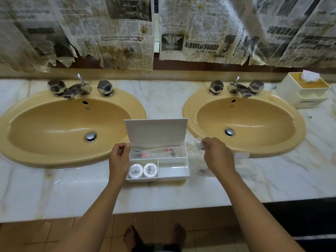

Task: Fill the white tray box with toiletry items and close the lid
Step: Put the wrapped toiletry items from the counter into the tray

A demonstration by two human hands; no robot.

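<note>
Right now your white tray box sits on the marble counter between the two sinks, lid upright. Two round soaps fill the front-left compartment; a packet lies in the back one. Your left hand, fingers curled, touches the box's left wall, and your right hand pinches a clear sachet just right of the box.

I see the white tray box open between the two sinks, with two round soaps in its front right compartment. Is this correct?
Not quite. The head view shows the two round soaps in the front left compartment; the front right one looks empty. The rest holds: the white tray box stands open, lid up, between the two sinks.
</note>
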